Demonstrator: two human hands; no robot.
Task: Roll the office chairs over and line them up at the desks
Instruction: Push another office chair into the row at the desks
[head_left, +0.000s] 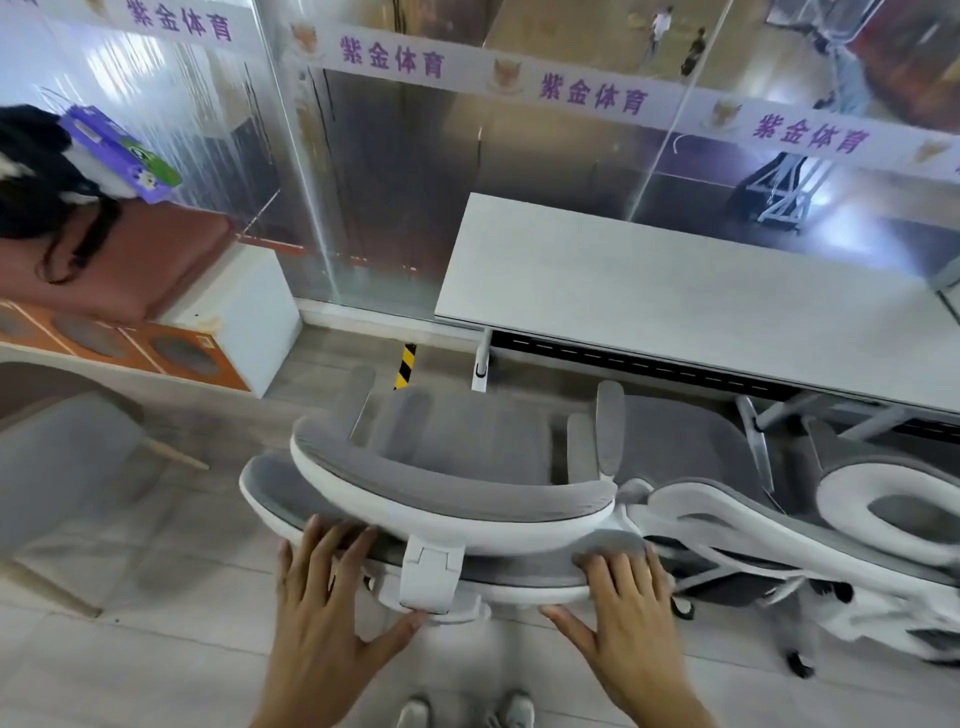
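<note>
Down low, both hands rest on the back of a grey-and-white chair (467, 467). The left hand (332, 597) lies flat with fingers spread on the left part of the backrest's top edge, its thumb reaching toward the white headrest bracket (431, 577). The right hand (623, 603) lies the same way on the right part of that edge, fingers laid over the grey mesh and thumb stretched left under the rim. Neither hand is curled into a grasp; both are open and pressing on the frame.

That chair faces the desk (701, 296) and stands off the desk's left front corner, its seat on the floor (182, 649) before the front edge and not under the top. A second chair (779, 493) stands just to its right, with its seat partly beneath the desk's front edge; the two armrests sit close together, and I cannot tell whether they touch. A third chair (893, 509) shows at the right edge of the view, near the second.

Behind the desk's far edge runs a glass wall (395, 197) with a white banner of purple characters. At left stands an orange-and-white cabinet (208, 332), and a beige chair (67, 467) sits at the left edge. Two shoes (467, 712) show at the bottom.
</note>
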